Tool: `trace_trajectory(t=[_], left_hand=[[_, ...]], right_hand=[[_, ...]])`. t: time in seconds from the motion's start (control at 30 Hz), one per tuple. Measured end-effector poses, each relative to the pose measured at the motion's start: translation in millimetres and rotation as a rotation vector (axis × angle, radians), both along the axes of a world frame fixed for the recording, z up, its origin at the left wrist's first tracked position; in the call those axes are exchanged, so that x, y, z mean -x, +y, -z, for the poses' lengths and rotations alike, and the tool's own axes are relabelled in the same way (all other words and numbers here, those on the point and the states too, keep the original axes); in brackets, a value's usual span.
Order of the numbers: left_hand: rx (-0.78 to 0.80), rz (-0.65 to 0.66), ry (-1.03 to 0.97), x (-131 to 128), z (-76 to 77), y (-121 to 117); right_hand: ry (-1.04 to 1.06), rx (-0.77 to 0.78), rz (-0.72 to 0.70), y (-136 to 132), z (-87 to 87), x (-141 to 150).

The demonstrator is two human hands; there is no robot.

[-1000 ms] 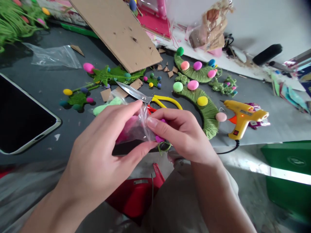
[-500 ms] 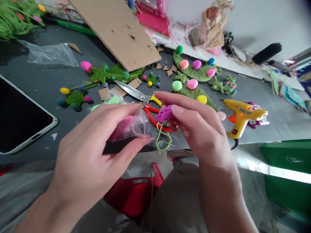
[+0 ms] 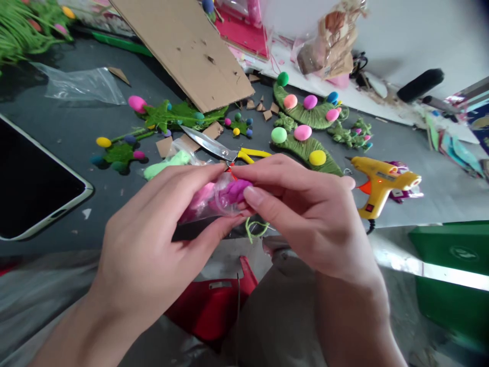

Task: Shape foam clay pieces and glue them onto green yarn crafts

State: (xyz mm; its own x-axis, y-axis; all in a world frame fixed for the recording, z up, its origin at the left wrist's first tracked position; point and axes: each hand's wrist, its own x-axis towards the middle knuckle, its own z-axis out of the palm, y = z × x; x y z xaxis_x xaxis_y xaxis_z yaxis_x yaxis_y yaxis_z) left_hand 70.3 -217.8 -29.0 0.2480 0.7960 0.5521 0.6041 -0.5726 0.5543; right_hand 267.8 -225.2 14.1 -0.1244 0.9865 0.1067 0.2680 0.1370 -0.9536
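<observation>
My left hand (image 3: 148, 229) grips a small clear plastic bag (image 3: 204, 206) between thumb and fingers, its mouth held toward the right. Pink soft material (image 3: 196, 199) shows inside. With thumb and fingertips, my right hand (image 3: 317, 214) pinches a soft purple lump of what looks like modelling clay (image 3: 233, 192), its left part at or inside the bag's mouth. Below the fingers lies a loop of green yarn (image 3: 255, 229). Behind both hands rest scissors (image 3: 217, 148) with yellow handles; red handles beneath are mostly hidden. A pale green lump (image 3: 168, 165) in plastic lies beyond my left hand.
A yellow glue gun (image 3: 378, 181) stands at the right. Green yarn crescents (image 3: 301, 109) with coloured balls and leafy green pieces (image 3: 118, 153) lie farther back. Cardboard (image 3: 187, 56) slants across the back. A phone (image 3: 38, 188) is at the left, near an empty zip bag (image 3: 84, 86).
My right hand has moved left with the purple clay, bringing it into the bag's mouth. My left hand has shifted slightly right, still holding the bag.
</observation>
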Motion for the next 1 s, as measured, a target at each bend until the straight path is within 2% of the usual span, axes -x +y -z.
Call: trace_trajectory(t=[0.13,0.27,0.47,0.6,0.73,0.9,1.0], left_hand=[[-0.001,0.008,0.000,-1.0,2.1,-0.4],[-0.015,0.012,-0.005,-1.1,3.4,-0.3],[0.012,-0.002,-0.029,3.0,2.3,-1.9],[0.068,-0.009,-0.057,4.9,3.2,-3.4],[0.062,-0.013,-0.056,6.5,5.7,-3.1],[0.041,0.026,-0.051,8.0,5.4,-2.1],[0.030,0.009,-0.044,6.3,3.3,-2.2]], right_hand=[[0.042,0.028,0.075,0.0,6.6,4.3],[-0.017,-0.028,0.094,0.0,9.9,10.6],[-0.107,-0.163,-0.029,0.9,10.1,4.9],[-0.112,-0.183,-0.194,1.8,12.5,1.8],[-0.108,-0.206,-0.280,3.1,17.2,4.8],[-0.156,-0.219,-0.339,3.2,22.6,6.4],[-0.144,-0.226,-0.282,1.8,21.3,7.2]])
